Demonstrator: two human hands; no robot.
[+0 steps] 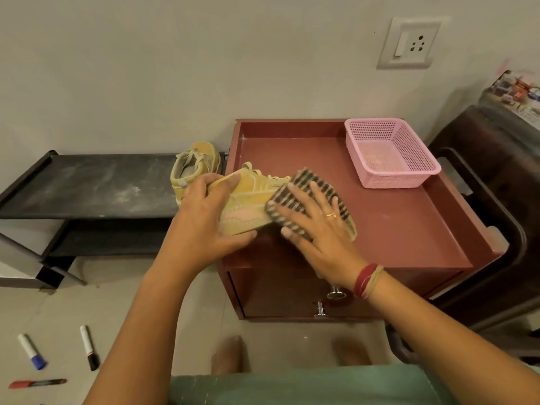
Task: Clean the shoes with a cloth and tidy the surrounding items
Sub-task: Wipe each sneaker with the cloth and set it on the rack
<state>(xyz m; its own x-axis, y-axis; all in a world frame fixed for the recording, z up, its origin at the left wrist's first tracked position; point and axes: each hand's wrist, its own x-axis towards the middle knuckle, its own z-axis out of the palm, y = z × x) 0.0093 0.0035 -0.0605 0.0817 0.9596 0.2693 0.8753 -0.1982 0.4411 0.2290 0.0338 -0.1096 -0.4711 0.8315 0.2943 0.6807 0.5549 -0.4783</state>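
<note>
A yellow and pink sneaker (251, 200) lies on its side at the left edge of the reddish cabinet top (403, 226). My left hand (204, 226) grips its heel end, fingers curled over the top and thumb under the sole. My right hand (315, 226) lies flat with straight fingers on a black-and-white checked cloth (304, 185), which it presses against the toe end of the sneaker. The second yellow sneaker (194, 168) stands upright on the dusty black rack (87, 185) just behind my left hand.
A pink plastic basket (391, 154) sits at the back right of the cabinet top. Three markers lie on the floor at lower left: blue-capped (32, 350), black-capped (89, 346) and red (36, 383). A dark chair (496, 200) stands right of the cabinet. Two drawer knobs (336, 293) face me.
</note>
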